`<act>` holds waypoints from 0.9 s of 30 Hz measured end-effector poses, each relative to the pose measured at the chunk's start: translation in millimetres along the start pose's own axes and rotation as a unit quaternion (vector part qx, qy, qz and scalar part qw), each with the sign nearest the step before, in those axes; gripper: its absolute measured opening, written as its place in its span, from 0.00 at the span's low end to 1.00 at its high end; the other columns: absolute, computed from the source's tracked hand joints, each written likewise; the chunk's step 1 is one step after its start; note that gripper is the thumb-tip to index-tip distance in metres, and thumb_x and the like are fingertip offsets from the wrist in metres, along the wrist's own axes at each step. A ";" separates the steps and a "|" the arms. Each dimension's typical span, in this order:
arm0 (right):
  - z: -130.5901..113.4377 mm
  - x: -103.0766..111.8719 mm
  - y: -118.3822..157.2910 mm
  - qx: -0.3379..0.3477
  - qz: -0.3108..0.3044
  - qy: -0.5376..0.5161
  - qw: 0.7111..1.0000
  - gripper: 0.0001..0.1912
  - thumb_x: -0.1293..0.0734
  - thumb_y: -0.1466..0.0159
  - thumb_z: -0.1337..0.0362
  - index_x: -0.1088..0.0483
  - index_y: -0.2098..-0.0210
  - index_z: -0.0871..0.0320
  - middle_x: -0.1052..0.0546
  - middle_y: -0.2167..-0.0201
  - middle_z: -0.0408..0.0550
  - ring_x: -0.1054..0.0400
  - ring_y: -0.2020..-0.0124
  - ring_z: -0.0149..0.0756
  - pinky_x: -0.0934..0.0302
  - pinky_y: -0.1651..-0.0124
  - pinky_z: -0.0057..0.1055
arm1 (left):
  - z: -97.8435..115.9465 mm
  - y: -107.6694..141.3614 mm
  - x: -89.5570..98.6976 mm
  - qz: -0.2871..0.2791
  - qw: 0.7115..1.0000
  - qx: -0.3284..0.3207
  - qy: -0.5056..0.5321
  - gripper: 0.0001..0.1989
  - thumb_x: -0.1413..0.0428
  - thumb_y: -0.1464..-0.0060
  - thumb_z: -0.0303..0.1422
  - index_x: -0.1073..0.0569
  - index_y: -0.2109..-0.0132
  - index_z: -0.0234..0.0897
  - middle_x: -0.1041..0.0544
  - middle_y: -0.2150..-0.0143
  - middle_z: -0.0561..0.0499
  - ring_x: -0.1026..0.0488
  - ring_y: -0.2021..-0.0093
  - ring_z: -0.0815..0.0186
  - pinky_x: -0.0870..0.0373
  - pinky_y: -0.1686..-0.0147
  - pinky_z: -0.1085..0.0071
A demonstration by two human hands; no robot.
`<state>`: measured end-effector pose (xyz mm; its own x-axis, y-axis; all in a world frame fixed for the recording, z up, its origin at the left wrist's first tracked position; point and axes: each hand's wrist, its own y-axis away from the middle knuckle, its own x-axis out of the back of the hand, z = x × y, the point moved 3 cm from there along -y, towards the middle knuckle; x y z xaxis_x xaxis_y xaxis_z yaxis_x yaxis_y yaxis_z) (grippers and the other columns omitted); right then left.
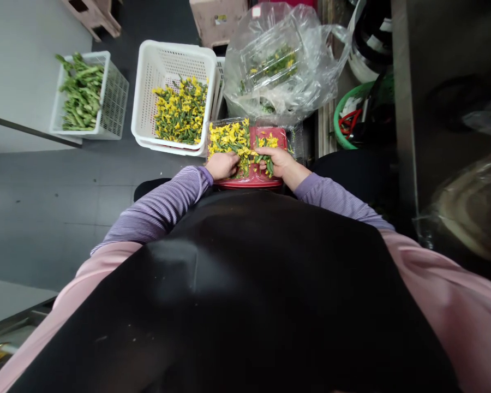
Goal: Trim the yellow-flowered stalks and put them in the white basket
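Note:
A clear plastic tray on a red base (249,184) sits close to my lap. Its left part is full of small green cucumbers with yellow flowers (229,137), and a smaller bunch lies over the red part at right. My left hand (222,166) rests at the lower left of the pile, fingers curled into the flowers; what they pinch is hidden. With my right hand (279,162) I grip several flowering cucumbers (265,158), thumb and fingers closed around them above the tray's right side.
A white basket (137,103) with more flowering cucumbers stands to the left. Farther left is a white crate (117,103) of thick green stalks. A clear plastic bag (306,98) with a lidded box lies beyond the tray. At right are a green basket (341,128) and a metal counter (405,109).

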<state>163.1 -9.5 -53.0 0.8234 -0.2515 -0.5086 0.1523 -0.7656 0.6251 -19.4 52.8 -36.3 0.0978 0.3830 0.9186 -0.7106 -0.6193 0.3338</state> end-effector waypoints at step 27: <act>10.1 -14.0 9.9 0.071 -0.050 0.126 0.988 0.16 0.20 0.50 0.70 0.31 0.70 0.57 0.30 0.83 0.36 0.42 0.83 0.24 0.49 0.83 0.24 | 25.6 16.2 29.8 0.081 0.736 0.202 0.641 0.06 0.33 0.46 0.26 0.24 0.65 0.32 0.29 0.81 0.58 0.32 0.82 0.75 0.29 0.76 0.77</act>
<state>147.5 -19.6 -45.7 0.9207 -0.0287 -0.3893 0.1766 -0.8588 0.4810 -10.2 36.7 1.8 -0.8873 0.4531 0.0861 -0.3494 -0.7822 0.5157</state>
